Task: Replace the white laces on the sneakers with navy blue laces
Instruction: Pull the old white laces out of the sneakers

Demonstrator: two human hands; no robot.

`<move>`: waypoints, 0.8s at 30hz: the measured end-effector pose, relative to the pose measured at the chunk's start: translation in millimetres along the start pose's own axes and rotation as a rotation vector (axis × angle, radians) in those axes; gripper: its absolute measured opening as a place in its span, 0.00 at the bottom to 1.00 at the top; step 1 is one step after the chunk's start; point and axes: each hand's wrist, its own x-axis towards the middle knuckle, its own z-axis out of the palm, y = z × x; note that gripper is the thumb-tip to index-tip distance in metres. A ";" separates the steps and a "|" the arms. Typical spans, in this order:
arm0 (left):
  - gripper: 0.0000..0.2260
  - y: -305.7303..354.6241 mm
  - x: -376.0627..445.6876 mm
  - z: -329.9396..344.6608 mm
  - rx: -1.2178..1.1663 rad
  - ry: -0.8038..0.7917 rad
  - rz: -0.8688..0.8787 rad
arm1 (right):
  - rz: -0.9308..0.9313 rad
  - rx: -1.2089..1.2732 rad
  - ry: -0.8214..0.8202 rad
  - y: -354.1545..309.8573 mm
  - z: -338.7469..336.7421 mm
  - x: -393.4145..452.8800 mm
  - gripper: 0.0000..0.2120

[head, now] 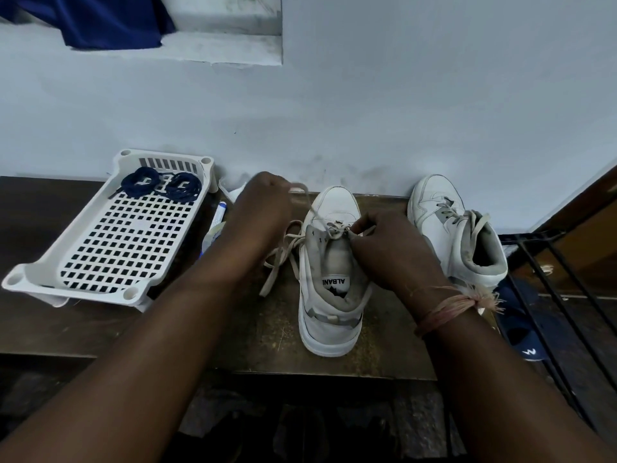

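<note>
Head view: flat woven white lace [283, 248] in both hands

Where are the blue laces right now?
The navy blue laces lie coiled at the far end of the white tray, left of the sneaker being unlaced, near the wall.

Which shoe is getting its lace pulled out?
The middle sneaker, under both hands; its white lace hangs loose. The far-right sneaker stays laced.

Seemingly "ALBANI" on sneaker tongue [335, 281]
</note>
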 end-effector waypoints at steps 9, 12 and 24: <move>0.17 -10.5 -0.8 -5.4 0.177 0.130 -0.085 | -0.185 -0.186 0.029 -13.5 0.5 -10.9 0.16; 0.14 -6.7 -17.1 9.6 0.246 0.110 0.090 | -0.313 -0.313 0.102 -18.4 2.9 -15.9 0.14; 0.01 -28.1 -12.8 9.8 0.324 -0.130 0.064 | -0.254 -0.246 0.097 -8.5 0.6 -4.1 0.13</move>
